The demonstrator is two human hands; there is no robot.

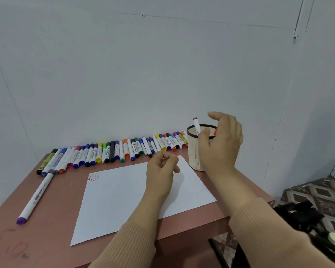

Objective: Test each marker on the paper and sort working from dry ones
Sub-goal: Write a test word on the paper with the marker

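The left grip (161, 167) hovers over the far edge of the white paper sheet (124, 200), fingers clenched, pinching a small orange piece (175, 158). The right grip (220, 140) hangs over the cream mesh cup with a black rim (194, 157) at the far right of the reddish-brown bench (46, 238). An orange-red marker end (216, 130) shows behind its fingers; whether it is grasped, I cannot tell. A brown-capped white marker (196, 125) stands in the cup. The row of coloured markers (114, 151) lies along the far wall, and a long purple-capped marker (35, 198) lies left of the paper.
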